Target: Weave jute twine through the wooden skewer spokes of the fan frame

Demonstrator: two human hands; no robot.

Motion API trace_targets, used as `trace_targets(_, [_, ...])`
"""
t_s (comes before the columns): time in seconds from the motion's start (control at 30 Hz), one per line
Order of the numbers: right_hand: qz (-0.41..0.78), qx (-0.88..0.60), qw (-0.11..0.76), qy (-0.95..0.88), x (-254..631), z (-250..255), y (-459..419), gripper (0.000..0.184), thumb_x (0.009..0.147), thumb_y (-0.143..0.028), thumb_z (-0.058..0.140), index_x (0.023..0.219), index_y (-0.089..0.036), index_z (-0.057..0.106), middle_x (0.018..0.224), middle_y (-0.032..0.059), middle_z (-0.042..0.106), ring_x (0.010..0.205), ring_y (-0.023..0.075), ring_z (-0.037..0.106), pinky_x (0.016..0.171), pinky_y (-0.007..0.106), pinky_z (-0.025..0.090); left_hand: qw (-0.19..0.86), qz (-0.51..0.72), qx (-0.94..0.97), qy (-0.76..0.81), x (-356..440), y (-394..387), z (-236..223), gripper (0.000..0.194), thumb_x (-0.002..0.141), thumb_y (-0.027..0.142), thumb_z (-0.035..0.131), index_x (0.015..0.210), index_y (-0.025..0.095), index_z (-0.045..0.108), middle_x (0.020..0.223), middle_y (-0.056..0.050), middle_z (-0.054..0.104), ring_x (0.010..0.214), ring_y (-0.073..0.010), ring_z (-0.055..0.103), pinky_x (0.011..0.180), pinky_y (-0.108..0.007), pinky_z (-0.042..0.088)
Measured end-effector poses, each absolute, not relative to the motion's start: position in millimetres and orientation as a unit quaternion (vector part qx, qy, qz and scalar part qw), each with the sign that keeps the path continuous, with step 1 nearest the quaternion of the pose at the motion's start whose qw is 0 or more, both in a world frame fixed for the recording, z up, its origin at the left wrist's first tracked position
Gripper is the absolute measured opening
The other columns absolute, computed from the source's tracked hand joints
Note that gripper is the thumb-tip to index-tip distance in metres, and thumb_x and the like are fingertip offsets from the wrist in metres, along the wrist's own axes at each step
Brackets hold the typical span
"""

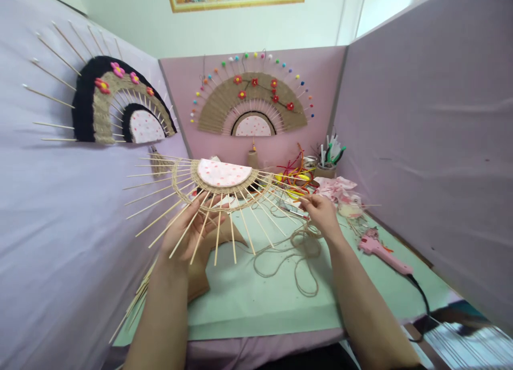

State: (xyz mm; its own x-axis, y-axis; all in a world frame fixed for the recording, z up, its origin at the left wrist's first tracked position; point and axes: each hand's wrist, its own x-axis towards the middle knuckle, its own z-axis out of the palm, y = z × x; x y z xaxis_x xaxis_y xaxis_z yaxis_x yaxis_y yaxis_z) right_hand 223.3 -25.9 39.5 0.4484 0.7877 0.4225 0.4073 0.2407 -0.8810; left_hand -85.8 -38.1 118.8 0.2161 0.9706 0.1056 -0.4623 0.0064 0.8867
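Observation:
A half-round fan frame of thin wooden sticks point(218, 236) is held up above the table, its sticks spread toward me. At its centre sits a white half-disc with pink dots point(224, 173), edged by rows of woven twine, and a separate twine band crosses the sticks farther out. My left hand point(190, 228) supports the frame from below, fingers behind the sticks. At the right-hand stick ends, my right hand point(319, 212) is closed in a pinch, seemingly on twine; its fingertips are partly hidden. Loose loops of twine point(308, 292) lie on the table beneath it.
A pink glue gun point(387, 255) with a black cord lies at right. Brown cardboard point(198, 282) and spare sticks point(138, 295) are at left. Coloured pipe cleaners point(294, 172), pink cloth point(336, 187) and a tool pot point(325, 170) stand behind. Finished fans point(216, 105) hang on the partitions.

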Motion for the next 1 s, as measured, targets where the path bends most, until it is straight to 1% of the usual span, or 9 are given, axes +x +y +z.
trace_targets(0.17, [0.221,-0.612,0.653,-0.387,253,18,-18,0.044,0.069,-0.056,0.052,0.078,-0.014,0.064,0.05,-0.0005,0.053,0.043,0.0115,0.043,0.045,0.025,0.033,0.64,0.558,0.436,0.296,-91,-36,113,0.038,0.085,0.023,0.05,0.122,0.019,0.053,0.116,-0.011,0.062,0.1,-0.0229,0.061,0.081,-0.036,0.054])
trace_targets(0.27, [0.2,-0.675,0.482,-0.522,264,13,-26,0.049,0.054,-0.048,0.07,0.088,-0.013,0.066,0.078,0.0103,0.067,0.074,0.0235,0.06,0.066,0.034,0.045,0.641,0.558,0.437,0.295,-92,-32,109,0.038,0.084,0.023,0.051,0.122,0.019,0.053,0.116,-0.011,0.061,0.099,-0.0232,0.062,0.08,-0.037,0.054])
trace_targets(0.33, [0.207,-0.658,0.375,-0.62,268,18,-36,0.069,0.043,-0.041,0.078,0.105,-0.015,0.063,0.111,0.0153,0.062,0.105,0.0319,0.054,0.087,0.041,0.041,0.645,0.552,0.439,0.294,-91,-30,109,0.039,0.084,0.023,0.051,0.122,0.019,0.053,0.115,-0.012,0.062,0.099,-0.0243,0.062,0.08,-0.038,0.054])
trace_targets(0.4, [0.241,-0.616,0.331,-0.673,271,29,-46,0.073,0.046,-0.038,0.078,0.114,-0.021,0.06,0.126,0.013,0.053,0.118,0.0324,0.045,0.096,0.043,0.036,0.654,0.54,0.442,0.292,-91,-31,110,0.039,0.084,0.022,0.051,0.122,0.019,0.053,0.113,-0.012,0.063,0.098,-0.0249,0.062,0.078,-0.039,0.054])
trace_targets(0.53, [0.351,-0.572,0.373,-0.641,280,59,-61,0.051,0.06,-0.042,0.072,0.106,-0.022,0.065,0.109,0.012,0.064,0.1,0.0291,0.059,0.085,0.042,0.046,0.695,0.503,0.418,0.3,-98,-39,109,0.039,0.083,0.02,0.05,0.122,0.02,0.054,0.108,-0.011,0.065,0.088,-0.0237,0.066,0.07,-0.034,0.056])
trace_targets(0.67, [0.412,-0.51,0.478,-0.584,265,82,-62,0.045,0.07,-0.045,0.065,0.106,-0.018,0.064,0.101,0.0129,0.067,0.091,0.0247,0.062,0.076,0.038,0.05,0.744,0.446,0.412,0.28,-108,-40,98,0.036,0.081,0.023,0.051,0.116,0.019,0.059,0.103,-0.012,0.067,0.077,-0.0246,0.067,0.059,-0.032,0.055])
trace_targets(0.8, [0.614,-0.342,0.445,-0.555,218,86,-48,0.056,0.068,-0.048,0.065,0.114,-0.018,0.057,0.108,0.0134,0.064,0.096,0.0244,0.061,0.075,0.038,0.051,0.775,0.339,0.476,0.242,-107,-28,88,0.037,0.081,0.026,0.052,0.116,0.02,0.059,0.11,-0.013,0.064,0.078,-0.0254,0.067,0.052,-0.029,0.053])
trace_targets(0.87, [0.658,-0.297,0.445,-0.531,196,82,-39,0.056,0.066,-0.052,0.065,0.108,-0.016,0.059,0.1,0.0122,0.067,0.084,0.022,0.064,0.067,0.034,0.052,0.789,0.288,0.491,0.23,-103,-23,88,0.039,0.081,0.026,0.051,0.119,0.02,0.057,0.115,-0.014,0.061,0.084,-0.027,0.066,0.054,-0.029,0.053])
trace_targets(1.0, [0.669,-0.338,0.443,-0.492,173,69,-29,0.039,0.06,-0.037,0.073,0.089,-0.013,0.064,0.078,0.0078,0.07,0.057,0.0141,0.063,0.05,0.022,0.048,0.815,0.22,0.484,0.231,-95,-17,93,0.039,0.082,0.024,0.05,0.121,0.018,0.055,0.114,-0.016,0.061,0.091,-0.0285,0.064,0.057,-0.03,0.054])
